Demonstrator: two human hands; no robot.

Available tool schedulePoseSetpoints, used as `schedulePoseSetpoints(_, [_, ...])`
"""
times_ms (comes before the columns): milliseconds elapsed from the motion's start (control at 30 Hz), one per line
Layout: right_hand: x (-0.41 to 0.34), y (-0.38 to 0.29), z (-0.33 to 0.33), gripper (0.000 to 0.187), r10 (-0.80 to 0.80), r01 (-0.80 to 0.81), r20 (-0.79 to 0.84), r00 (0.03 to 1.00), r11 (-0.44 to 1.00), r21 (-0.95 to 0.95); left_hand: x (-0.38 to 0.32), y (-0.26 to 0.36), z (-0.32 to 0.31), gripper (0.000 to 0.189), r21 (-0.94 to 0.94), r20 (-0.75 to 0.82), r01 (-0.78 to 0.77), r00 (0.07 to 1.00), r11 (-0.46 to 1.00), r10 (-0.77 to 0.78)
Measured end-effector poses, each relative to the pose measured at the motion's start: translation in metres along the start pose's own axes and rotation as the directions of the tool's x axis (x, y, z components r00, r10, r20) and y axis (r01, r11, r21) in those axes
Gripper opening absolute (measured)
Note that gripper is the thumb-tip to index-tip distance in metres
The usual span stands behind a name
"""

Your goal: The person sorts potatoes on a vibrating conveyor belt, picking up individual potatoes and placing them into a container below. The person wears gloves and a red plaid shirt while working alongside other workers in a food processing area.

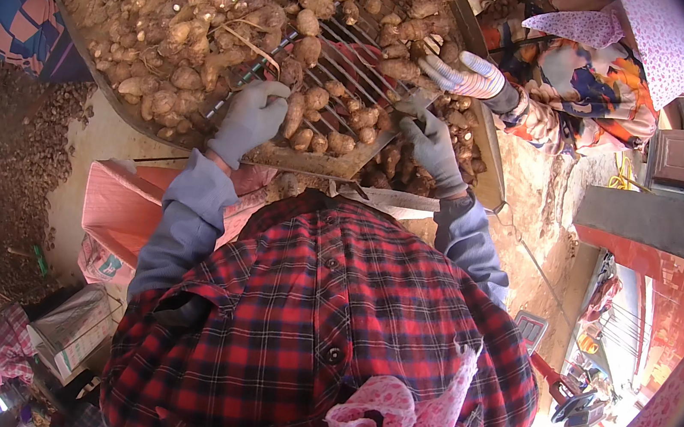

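My left hand (249, 117), in a grey glove, has its fingers curled at the near-left side of a metal bar grate (351, 69). Beside its fingertips lies an elongated taro-like tuber (294, 115); whether it grips anything is unclear. A thin dry strand (256, 50) curves down towards those fingers. My right hand (433, 148), gloved too, is bent at the grate's right edge, against a flat metal piece (418, 100). Its fingers hide what they may hold. Several small tubers (332, 138) rest on the grate between my hands.
A large heap of tubers (191, 31) covers the tray's left and far side. More tubers (391, 161) lie below the right edge. Another person's striped-gloved hand (463, 77) reaches in from the right. A pink woven sack (123, 204) stands at lower left; a wire (541, 272) crosses the floor.
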State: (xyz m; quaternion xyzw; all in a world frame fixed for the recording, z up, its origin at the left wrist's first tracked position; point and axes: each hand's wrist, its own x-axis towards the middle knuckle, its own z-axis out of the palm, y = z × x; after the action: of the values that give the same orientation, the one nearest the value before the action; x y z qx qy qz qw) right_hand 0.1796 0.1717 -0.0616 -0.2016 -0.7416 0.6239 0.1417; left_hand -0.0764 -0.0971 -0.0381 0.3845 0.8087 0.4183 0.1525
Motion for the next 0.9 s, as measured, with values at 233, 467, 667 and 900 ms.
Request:
schedulePoseSetpoints(233, [0.004,-0.007,0.002,0.029,0.051,-0.05,-0.003,0.999,0.999,0.015,0.026,0.077,0.011,0.04,0.454,0.241,-0.147,0.97,0.879,0.038])
schedulePoseSetpoints(467, [-0.009,-0.025,-0.013,0.029,0.052,-0.046,-0.174,0.983,0.998,0.037,0.058,0.048,-0.01,0.048,0.253,0.247,-0.093,0.969,0.963,0.029])
schedulePoseSetpoints(667, [-0.011,-0.106,0.033,0.074,-0.399,0.328,-0.173,0.9,0.884,-0.334,0.041,0.083,-0.028,0.031,-0.526,0.169,0.231,0.972,0.818,-0.165])
schedulePoseSetpoints(900, [-0.005,-0.107,0.081,0.051,-0.465,0.36,-0.317,0.827,0.87,-0.337,-0.004,0.122,0.082,0.018,-0.441,-0.062,-0.06,0.997,0.896,0.036])
